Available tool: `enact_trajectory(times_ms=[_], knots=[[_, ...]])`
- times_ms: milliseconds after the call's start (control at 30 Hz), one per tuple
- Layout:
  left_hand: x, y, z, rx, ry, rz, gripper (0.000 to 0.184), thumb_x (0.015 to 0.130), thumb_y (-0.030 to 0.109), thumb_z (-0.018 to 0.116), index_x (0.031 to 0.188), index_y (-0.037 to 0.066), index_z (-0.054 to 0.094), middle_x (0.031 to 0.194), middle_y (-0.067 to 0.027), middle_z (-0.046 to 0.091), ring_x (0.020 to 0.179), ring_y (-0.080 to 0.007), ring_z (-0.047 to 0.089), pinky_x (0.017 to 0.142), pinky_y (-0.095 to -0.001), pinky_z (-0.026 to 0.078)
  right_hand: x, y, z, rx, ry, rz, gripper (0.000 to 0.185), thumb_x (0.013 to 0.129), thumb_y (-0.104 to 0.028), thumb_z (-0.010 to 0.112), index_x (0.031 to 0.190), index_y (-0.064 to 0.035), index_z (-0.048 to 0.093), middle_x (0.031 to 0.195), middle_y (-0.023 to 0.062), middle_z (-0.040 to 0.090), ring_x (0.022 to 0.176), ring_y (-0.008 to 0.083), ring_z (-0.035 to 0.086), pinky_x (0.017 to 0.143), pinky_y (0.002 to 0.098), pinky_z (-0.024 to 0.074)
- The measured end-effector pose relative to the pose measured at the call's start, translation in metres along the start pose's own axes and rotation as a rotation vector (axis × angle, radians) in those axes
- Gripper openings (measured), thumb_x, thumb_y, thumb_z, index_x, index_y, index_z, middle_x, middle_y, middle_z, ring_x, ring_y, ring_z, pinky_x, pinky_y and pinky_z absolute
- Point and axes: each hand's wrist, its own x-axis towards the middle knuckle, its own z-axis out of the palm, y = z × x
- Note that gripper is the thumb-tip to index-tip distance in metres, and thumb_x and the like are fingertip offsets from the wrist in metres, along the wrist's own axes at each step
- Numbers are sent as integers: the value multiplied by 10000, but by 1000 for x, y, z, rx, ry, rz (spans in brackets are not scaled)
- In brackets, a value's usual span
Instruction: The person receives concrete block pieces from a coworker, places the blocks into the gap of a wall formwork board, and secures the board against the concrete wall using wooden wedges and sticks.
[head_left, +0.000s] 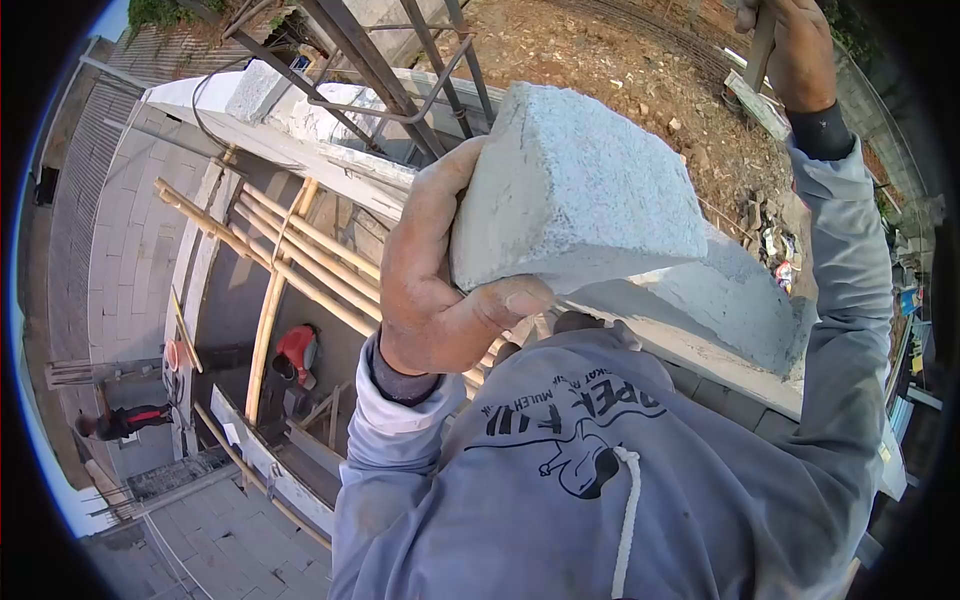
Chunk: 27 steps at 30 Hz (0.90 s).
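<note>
My left hand (430, 270) is closed around one end of a pale, rough-faced lightweight concrete block (615, 180), thumb along its lower edge and fingers behind its far left side. The block is held up in front of my chest, slightly tilted. My right hand (803, 55) is raised at the top right, its fingers wrapped round the flat grey-brown shaft of a tool (760, 48). A whitish flat piece lies near the tool's lower end, and I cannot tell whether it belongs to it. Below the held block, another pale block (715, 300) lies on the wall top.
Steel rebar (370, 70) with bent ties rises just beyond the block. Bamboo poles (290, 250) cross an opening at left, with a drop beneath. Two people, one in a red top (297, 352), are far below. Rubble-strewn soil (600, 50) lies beyond the wall.
</note>
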Motion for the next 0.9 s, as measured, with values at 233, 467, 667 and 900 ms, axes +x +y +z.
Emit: enact_trajectory(times_ms=[233, 467, 667, 900], knots=[[-102, -11, -76, -46, 326, -395, 857, 701, 584, 700, 1220, -65, 488, 1110, -134, 572, 1051, -198, 545, 908, -326, 409, -14, -23, -32, 16, -120, 200, 302, 947, -212, 487, 1125, 29, 529, 727, -12, 468, 609, 80, 463, 555, 204, 386], [-198, -63, -105, 72, 567, -622, 564, 817, 394, 663, 1147, -46, 538, 1027, -112, 598, 942, -169, 555, 842, -298, 432, -57, -71, -21, 45, -59, 207, 314, 971, -221, 444, 1121, 49, 500, 716, -20, 393, 605, 63, 410, 545, 196, 348], [-244, -94, -99, 14, 696, -844, 532, 859, 391, 629, 1117, -67, 553, 975, -106, 621, 878, -141, 568, 790, -270, 451, -91, -88, -11, 267, -230, 287, 273, 981, -213, 416, 1097, 30, 460, 697, -14, 389, 581, 67, 400, 535, 187, 336], [-269, -119, -104, -54, 805, -899, 538, 899, 418, 562, 1133, -67, 572, 970, -99, 624, 882, -130, 553, 788, -265, 435, -166, -96, 67, 295, -317, 389, 279, 983, -228, 400, 1041, 36, 467, 629, -2, 403, 480, 82, 390, 446, 213, 341]])
